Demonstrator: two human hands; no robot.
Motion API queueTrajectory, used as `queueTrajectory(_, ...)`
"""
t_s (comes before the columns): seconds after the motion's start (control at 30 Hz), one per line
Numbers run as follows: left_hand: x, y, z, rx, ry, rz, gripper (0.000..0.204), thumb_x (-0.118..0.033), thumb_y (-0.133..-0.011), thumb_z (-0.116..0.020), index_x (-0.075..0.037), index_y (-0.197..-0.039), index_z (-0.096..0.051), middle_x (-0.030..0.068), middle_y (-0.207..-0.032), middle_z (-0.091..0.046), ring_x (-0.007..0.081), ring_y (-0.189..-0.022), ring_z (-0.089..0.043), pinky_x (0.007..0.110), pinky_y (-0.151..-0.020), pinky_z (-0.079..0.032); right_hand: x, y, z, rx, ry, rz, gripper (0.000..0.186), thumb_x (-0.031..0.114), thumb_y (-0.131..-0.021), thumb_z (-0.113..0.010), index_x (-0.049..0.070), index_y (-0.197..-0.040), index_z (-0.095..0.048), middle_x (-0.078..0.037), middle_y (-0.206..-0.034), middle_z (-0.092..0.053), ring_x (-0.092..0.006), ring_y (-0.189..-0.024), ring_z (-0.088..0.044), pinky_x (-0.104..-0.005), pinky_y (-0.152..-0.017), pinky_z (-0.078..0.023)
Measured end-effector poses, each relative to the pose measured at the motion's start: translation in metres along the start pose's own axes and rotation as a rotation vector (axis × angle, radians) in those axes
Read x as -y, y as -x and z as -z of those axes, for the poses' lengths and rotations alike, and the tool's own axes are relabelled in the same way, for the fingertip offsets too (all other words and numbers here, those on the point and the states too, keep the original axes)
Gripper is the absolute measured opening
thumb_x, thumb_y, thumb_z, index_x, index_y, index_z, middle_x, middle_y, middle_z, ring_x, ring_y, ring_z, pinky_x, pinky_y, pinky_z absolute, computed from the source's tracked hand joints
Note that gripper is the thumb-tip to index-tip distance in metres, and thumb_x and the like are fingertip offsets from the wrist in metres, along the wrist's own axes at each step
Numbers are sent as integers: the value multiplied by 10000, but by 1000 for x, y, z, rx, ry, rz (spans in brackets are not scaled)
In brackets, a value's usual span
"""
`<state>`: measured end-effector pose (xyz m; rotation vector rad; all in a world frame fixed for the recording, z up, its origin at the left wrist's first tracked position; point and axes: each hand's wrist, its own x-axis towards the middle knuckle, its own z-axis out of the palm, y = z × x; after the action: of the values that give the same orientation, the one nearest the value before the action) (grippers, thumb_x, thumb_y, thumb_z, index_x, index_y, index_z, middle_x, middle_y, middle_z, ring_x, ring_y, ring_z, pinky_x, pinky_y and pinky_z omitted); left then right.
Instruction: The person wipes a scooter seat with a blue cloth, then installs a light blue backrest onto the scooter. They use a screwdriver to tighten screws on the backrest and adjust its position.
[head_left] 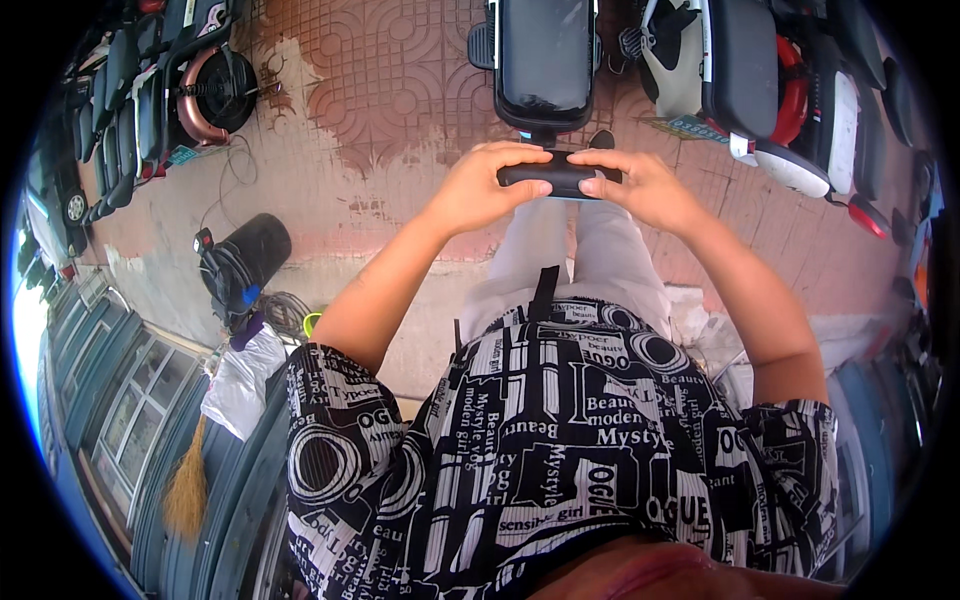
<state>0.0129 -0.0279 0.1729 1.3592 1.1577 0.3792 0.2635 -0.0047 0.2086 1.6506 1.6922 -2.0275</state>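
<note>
Partly curled, the left hand [487, 186] and right hand [652, 190] grip opposite ends of a black bar [562, 176] between them, a parked scooter [545, 65] just beyond. The hold looks complete; whether the bar is attached cannot be told.

copper-fendered scooter [190, 108], left | black container [263, 248] | white bag [245, 385] | straw broom [187, 492] | patterned reddish paving [370, 65]

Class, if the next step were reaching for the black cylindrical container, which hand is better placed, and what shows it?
Probably the left hand, nearer the black cylindrical container than the right hand is. Both hands grip the black oblong object, so the left would need freeing.
</note>
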Motion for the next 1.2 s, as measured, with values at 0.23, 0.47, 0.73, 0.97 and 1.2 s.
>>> queueTrajectory(0.23,2,2,-7,11,132,94,401,-262,-774,-770,-102,-1135,-696,137,-1187,-651,290,-1145,-573,387,-995,-430,-2,0,-3,-34,158,153,402,298,-860,-685,120,-1218,-644,-132,-1134,-678,-294,-964,-651,-376,-850,-509)
queueTrajectory(0.47,-4,7,-14,-67,-24,108,397,-267,-774,-771,-123,-1137,-700,115,-1218,-633,274,-1172,-531,372,-1017,-413,-14,1,-11,-131,231,272,396,320,-883,-649,126,-1228,-638,-129,-1234,-631,-318,-1106,-613,-393,-935,-493)
queueTrajectory(0.73,-2,5,-16,-79,-12,96,383,-274,-769,-776,-118,-1112,-709,100,-1202,-646,278,-1156,-538,378,-1013,-415,-19,1,-19,-146,178,239,400,334,-906,-624,174,-1272,-619,-149,-1312,-580,-321,-1293,-481,-405,-1037,-422)
queueTrajectory(0.97,0,4,-16,-112,2,89,392,-282,-762,-785,-106,-1103,-708,110,-1239,-626,308,-1259,-482,404,-1052,-384,-16,-1,-19,-136,140,209,405,329,-899,-635,184,-1277,-618,-140,-1345,-561,-313,-1321,-456,-412,-1067,-390)
queueTrajectory(1.2,-7,18,-30,-316,-76,186,502,-317,-726,-812,-32,-1114,-668,192,-1324,-536,344,-1317,-419,431,-1076,-355,-33,-8,-28,-151,-3,279,440,306,-847,-709,152,-1253,-634,-145,-1306,-577,-294,-1313,-445,-404,-1089,-348)
